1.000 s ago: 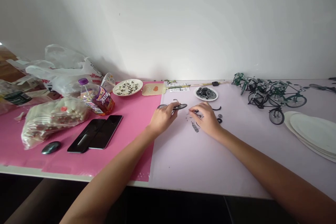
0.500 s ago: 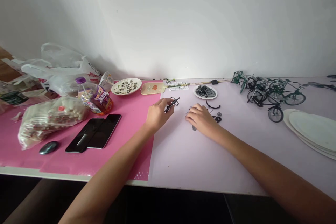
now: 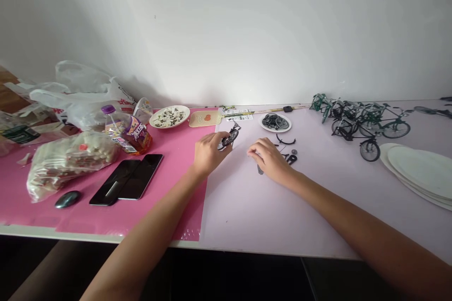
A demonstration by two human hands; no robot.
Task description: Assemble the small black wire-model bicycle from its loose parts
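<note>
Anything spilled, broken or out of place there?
No spill or breakage stands out. Mildly odd: a thin curved black strip lies loose outside the round white plate of black parts, and two black rectangular phones overlap askew.

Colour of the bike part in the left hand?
Black or very dark grey: the bike part shows in the head view, the only one.

Pale grey wall (image 3: 226, 33) behind pink-and-lilac table (image 3: 240, 216).
</note>
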